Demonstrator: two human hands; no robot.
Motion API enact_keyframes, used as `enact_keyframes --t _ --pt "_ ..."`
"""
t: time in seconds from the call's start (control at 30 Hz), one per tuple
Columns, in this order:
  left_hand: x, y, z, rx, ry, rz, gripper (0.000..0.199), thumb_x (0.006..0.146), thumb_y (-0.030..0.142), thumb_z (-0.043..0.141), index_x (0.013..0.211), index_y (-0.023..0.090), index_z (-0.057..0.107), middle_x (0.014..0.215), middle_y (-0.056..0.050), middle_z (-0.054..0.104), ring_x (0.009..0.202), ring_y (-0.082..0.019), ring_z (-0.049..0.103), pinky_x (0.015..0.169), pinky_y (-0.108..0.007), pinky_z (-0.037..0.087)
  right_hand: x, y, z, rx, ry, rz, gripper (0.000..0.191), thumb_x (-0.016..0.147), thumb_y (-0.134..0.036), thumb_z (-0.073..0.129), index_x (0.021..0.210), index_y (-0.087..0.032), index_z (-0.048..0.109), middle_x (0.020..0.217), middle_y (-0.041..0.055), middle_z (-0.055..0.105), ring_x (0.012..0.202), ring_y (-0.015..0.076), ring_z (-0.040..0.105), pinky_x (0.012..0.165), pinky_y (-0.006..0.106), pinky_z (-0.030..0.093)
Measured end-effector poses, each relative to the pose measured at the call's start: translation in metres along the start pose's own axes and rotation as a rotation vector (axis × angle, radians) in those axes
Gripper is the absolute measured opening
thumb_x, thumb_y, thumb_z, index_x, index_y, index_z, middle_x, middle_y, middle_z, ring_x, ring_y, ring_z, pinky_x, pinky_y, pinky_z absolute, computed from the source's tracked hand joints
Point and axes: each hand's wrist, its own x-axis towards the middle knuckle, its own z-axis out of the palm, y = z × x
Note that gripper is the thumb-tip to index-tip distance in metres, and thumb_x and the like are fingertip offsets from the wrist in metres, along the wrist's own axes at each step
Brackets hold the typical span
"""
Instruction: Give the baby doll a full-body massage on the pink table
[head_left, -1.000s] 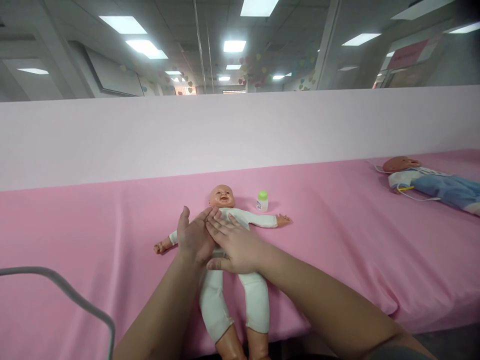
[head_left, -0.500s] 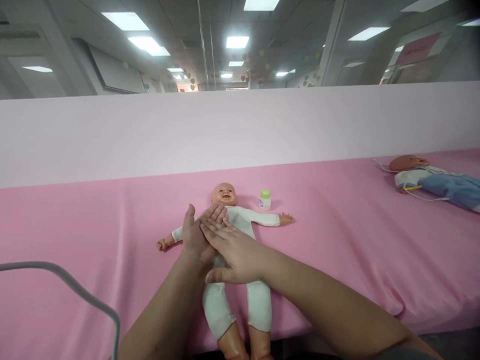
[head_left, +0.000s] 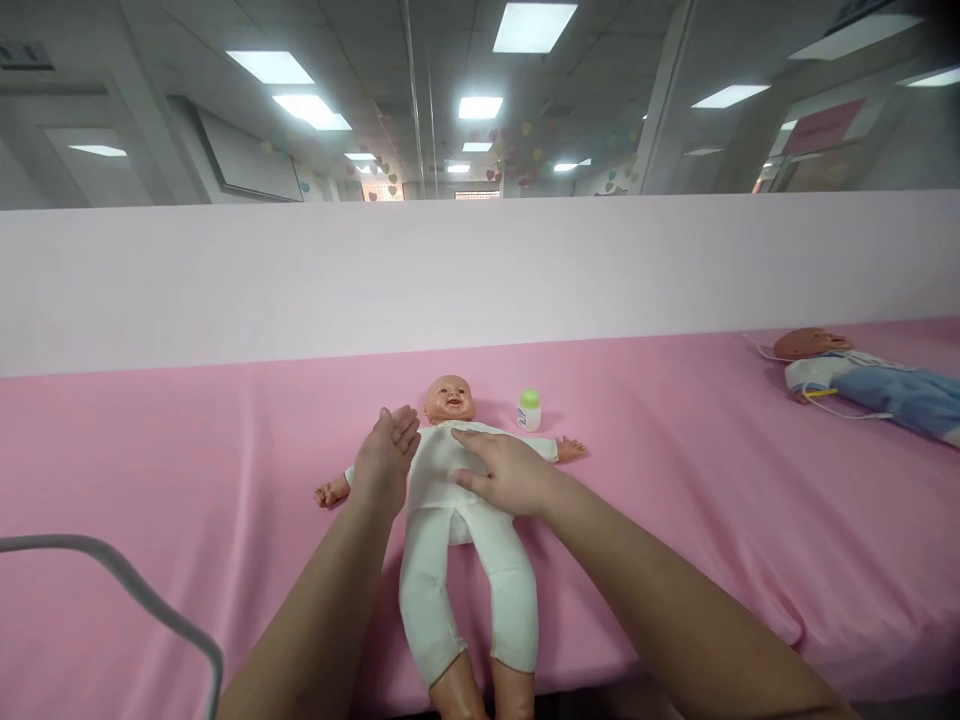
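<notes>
A baby doll (head_left: 435,480) in a white suit lies on its back on the pink sheet (head_left: 300,410), its head toward the wall. My left hand (head_left: 387,460) is over the doll's side and upper arm, palm turned inward, fingers extended and holding nothing. Over the other side of the chest is my right hand (head_left: 506,470), fingers stretched and thumb apart, with nothing in it. Whether either hand touches the suit is hard to tell. A small clear bottle with a green cap (head_left: 529,411) stands beyond my right hand, beside the doll's head.
Another doll (head_left: 892,390) in blue and white lies at the far right, with a thin white tube around it. A grey hose (head_left: 135,590) curves in at the lower left. Behind the sheet rises a white wall (head_left: 480,275) with glass above.
My hands, earlier together with palms touching over the doll's chest, have moved apart to its two sides, uncovering the chest. The view has tilted up slightly.
</notes>
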Motion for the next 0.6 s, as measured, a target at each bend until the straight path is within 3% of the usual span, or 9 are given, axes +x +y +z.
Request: enact_keyframes --t 0.13,0.2,0.3,0.43,0.53,0.6 --pt "0.012 0.010 -0.027 0.107 0.021 0.036 0.019 0.092 0.031 0.072 0.107 0.021 0.079 0.139 -0.015 0.071 0.145 -0.029 0.054 0.124 -0.047 0.039 -0.014 0.021 -0.017 -0.003 -0.018 0.090 0.051 0.102 -0.048 0.054 0.149 -0.029 0.061 0.144 0.0071 0.068 0.127 0.0340 0.067 0.102 0.051 0.054" --pt "0.013 0.013 -0.038 0.161 0.052 0.066 0.014 0.088 0.025 0.077 0.100 0.019 0.080 0.133 -0.015 0.074 0.143 -0.030 0.057 0.124 -0.046 0.039 -0.022 0.031 -0.021 0.002 0.011 0.121 0.043 0.103 -0.043 0.053 0.143 -0.033 0.066 0.136 0.0055 0.073 0.120 0.0332 0.070 0.098 0.050 0.055" --pt "0.004 0.010 -0.045 0.221 0.015 0.059 0.019 0.085 0.022 0.080 0.103 0.019 0.080 0.128 -0.015 0.076 0.143 -0.034 0.056 0.124 -0.052 0.038 -0.032 0.040 -0.020 -0.005 0.072 0.127 0.044 0.102 -0.042 0.053 0.144 -0.032 0.065 0.142 0.0063 0.070 0.128 0.0342 0.066 0.104 0.053 0.053" --pt "-0.022 -0.004 -0.041 0.288 -0.317 0.033 0.033 0.078 0.012 0.082 0.109 0.023 0.082 0.132 -0.014 0.075 0.150 -0.036 0.046 0.128 -0.054 0.029 -0.036 0.033 -0.005 0.044 0.004 -0.098 0.052 0.104 -0.047 0.052 0.151 -0.026 0.059 0.154 0.0082 0.060 0.146 0.0306 0.052 0.122 0.054 0.040" --pt "-0.036 -0.010 -0.042 0.476 -0.598 0.097 0.033 0.075 0.011 0.082 0.102 0.030 0.085 0.128 -0.009 0.077 0.146 -0.035 0.052 0.130 -0.055 0.021 -0.034 0.024 0.007 0.114 -0.101 -0.311 0.044 0.106 -0.042 0.050 0.147 -0.031 0.063 0.151 0.0041 0.063 0.146 0.0258 0.053 0.128 0.051 0.033" --pt "-0.039 -0.013 -0.046 0.603 -0.659 0.163 0.031 0.077 0.014 0.080 0.100 0.033 0.085 0.122 -0.006 0.079 0.140 -0.035 0.058 0.130 -0.057 0.021 -0.031 0.023 0.012 0.127 -0.140 -0.338 0.043 0.107 -0.040 0.049 0.148 -0.032 0.062 0.152 0.0030 0.062 0.148 0.0251 0.051 0.128 0.052 0.032"
